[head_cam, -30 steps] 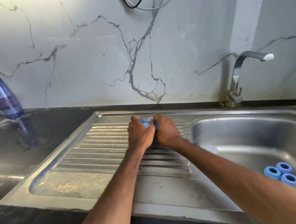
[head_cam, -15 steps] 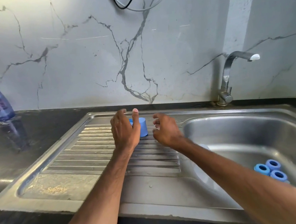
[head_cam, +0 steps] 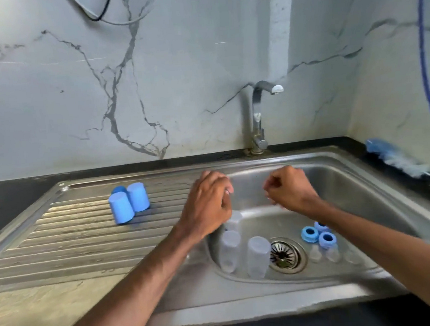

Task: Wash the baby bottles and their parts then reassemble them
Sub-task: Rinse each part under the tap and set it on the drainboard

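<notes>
1. Your left hand (head_cam: pixel 207 203) hangs over the left edge of the sink (head_cam: pixel 248 306) basin, beyond and to the left of the drain (head_cam: pixel 286 255). Its grip is loose, with the fingers half bent and pointing down, and it holds nothing.
2. Your right hand (head_cam: pixel 290 189) hovers above the basin, straight beyond the drain and apart from your left hand. Its grip is drawn in, with the fingers curled toward the palm and nothing visible inside. Both hands are slightly blurred.
3. The clear bottles (head_cam: pixel 258 256) stand in the basin just left of the drain. Two are side by side, and a third is farther back, partly hidden under your left wrist.
4. Three blue rings (head_cam: pixel 310 233) sit bunched together just right of the drain, touching one another, with their openings facing up.
5. The clear nipples (head_cam: pixel 315 254) sit in a row right of the drain, on the near side of the rings. They are too faint to count with certainty.
6. Three blue caps (head_cam: pixel 122 208) sit huddled together on the ribbed drainboard (head_cam: pixel 85 243), well left of the drain. The nearest one leans.
7. The faucet (head_cam: pixel 257 122) rises at the back rim beyond the drain, with its spout turned right.
8. A blue brush (head_cam: pixel 392 157) lies on the dark surface (head_cam: pixel 1 194) far right of the drain, by the wall.
</notes>
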Demonstrator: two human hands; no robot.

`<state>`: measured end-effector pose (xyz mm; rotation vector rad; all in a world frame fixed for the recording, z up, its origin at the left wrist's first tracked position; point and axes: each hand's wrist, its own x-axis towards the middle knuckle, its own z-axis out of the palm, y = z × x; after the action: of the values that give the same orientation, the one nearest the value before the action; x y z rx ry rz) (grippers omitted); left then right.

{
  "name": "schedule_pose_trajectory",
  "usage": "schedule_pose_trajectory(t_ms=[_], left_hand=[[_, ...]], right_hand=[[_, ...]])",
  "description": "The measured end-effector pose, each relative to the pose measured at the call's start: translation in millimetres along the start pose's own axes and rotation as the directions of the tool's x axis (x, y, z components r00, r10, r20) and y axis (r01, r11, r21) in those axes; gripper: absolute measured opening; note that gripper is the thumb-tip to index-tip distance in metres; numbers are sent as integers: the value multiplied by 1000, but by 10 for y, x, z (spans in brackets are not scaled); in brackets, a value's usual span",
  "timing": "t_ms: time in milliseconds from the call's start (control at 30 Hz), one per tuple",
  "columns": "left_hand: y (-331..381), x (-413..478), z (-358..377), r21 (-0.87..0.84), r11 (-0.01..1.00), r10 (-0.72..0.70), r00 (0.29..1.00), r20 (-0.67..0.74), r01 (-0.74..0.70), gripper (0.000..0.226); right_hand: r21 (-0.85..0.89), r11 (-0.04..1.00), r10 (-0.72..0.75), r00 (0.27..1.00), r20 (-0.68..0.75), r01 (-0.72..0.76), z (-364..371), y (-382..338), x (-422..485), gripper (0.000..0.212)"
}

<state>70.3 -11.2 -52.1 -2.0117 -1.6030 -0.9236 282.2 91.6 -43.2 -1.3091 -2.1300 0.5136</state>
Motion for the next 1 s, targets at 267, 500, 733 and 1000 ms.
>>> schedule_pose_trajectory(t_ms=[267,500,733,1000], left_hand=[[599,486,621,-82,995,61,987,146,-50,21],[585,617,942,-81,994,84,973,215,-68,21],[307,974,1116,180,968,143,973,179,-175,34],[-56,1816,1275,700,593,218,916,337,-398,58]], right_hand=[[-571,804,214,814,540,167,-45,972,181,36],[-620,733,213,770,602,281,285,1104,312,44],[-547,806,118,845,522,226,324,1087,560,46],[255,966,-50,998,34,39,39,797,723,20]])
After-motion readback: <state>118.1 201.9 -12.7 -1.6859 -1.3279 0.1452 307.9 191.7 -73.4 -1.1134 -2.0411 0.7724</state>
